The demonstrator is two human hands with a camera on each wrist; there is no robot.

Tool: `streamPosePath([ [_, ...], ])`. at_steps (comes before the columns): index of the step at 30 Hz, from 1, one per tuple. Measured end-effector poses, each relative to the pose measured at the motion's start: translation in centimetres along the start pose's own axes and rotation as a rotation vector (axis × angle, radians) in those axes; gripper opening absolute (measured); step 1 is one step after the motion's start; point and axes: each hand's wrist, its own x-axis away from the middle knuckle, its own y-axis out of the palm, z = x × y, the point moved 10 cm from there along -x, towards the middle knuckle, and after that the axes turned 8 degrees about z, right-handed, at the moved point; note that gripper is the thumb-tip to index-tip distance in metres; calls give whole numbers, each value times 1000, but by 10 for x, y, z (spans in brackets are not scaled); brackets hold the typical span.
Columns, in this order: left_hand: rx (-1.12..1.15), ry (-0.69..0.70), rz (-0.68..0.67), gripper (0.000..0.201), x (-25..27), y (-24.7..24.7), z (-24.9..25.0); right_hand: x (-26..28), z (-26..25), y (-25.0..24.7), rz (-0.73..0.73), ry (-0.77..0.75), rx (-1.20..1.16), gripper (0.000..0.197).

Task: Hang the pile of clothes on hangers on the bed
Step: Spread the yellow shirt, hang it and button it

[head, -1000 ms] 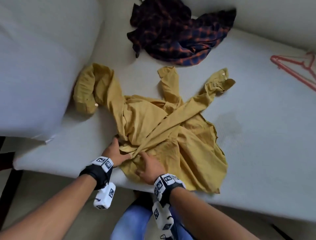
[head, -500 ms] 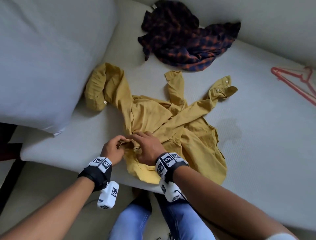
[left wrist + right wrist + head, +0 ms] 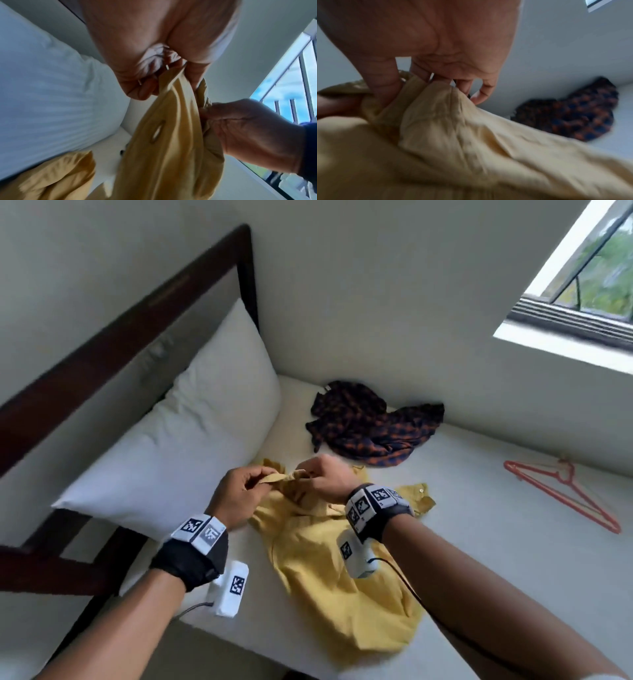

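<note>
A mustard yellow shirt [image 3: 329, 570] is lifted off the white bed [image 3: 496, 559] by its top edge, and the rest trails down over the mattress. My left hand [image 3: 239, 491] pinches that edge, and my right hand [image 3: 325, 481] pinches it close beside. The left wrist view shows the yellow shirt [image 3: 168, 142] with a buttonhole hanging from my left hand [image 3: 154, 75], and the right hand [image 3: 240, 128] gripping next to it. In the right wrist view my right hand [image 3: 436, 75] holds the blurred yellow shirt [image 3: 471, 148]. A red hanger [image 3: 565, 494] lies on the bed at the right.
A dark blue and orange plaid shirt [image 3: 373, 422] lies crumpled at the back of the bed by the wall. A white pillow [image 3: 178, 446] leans against the dark wooden headboard [image 3: 120, 330] on the left. A window [image 3: 589, 275] is at the upper right.
Both hands have taken hold of the yellow shirt's edge and raised it off the mattress. The view has tilted up and now takes in the headboard, wall and window.
</note>
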Motion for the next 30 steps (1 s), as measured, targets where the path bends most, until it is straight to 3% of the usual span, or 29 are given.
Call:
streamPosePath([
  [4,221,48,-30,19,-6,-31,82,-3,-64,-52,-99,-83,83,3],
  [11,374,200,138,20,-10,-92,164,5,-81,-78,-109,-29,59,27],
  [13,391,210,173,24,-14,-106,170,10,-78,-86,-54,-34,112,31],
  [17,413,162,266,14,-29,-140,157,16,-88,-118,35,-62,146,29],
  [20,469,74,451,24,-41,-171,138,23,-97,-132,-10,-82,245,28],
  [24,345,39,507,15,-61,-186,133,43,-101,-148,-84,-74,509,33],
  [27,141,20,536,21,-67,-186,140,51,-138,-182,48,-182,543,36],
  [30,94,56,520,27,-70,-175,163,51,-174,-221,195,-203,340,48],
])
